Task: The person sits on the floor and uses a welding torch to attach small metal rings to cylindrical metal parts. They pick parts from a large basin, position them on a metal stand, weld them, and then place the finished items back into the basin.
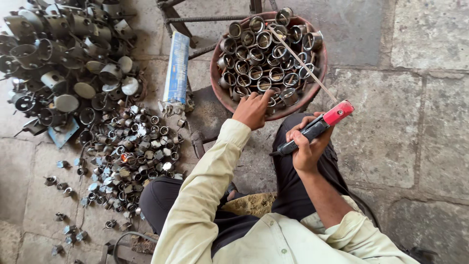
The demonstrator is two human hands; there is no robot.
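My left hand (pixel 252 109) reaches into a round rusty bowl (pixel 218 90) filled with several short metal tube rings (pixel 261 54), its fingers curled over a ring at the bowl's near rim. My right hand (pixel 307 146) grips a black electrode holder with a red head (pixel 337 113). A long thin welding rod (pixel 300 61) runs from that head up and left across the rings. I sit on the stone floor with dark trousers and cream sleeves.
A heap of larger metal cups and brackets (pixel 63 58) lies at the upper left. Small nuts and rings (pixel 132 151) are scattered on the floor at left. A blue rod packet (pixel 176 68) lies beside the bowl. A rebar stand (pixel 195 19) is behind.
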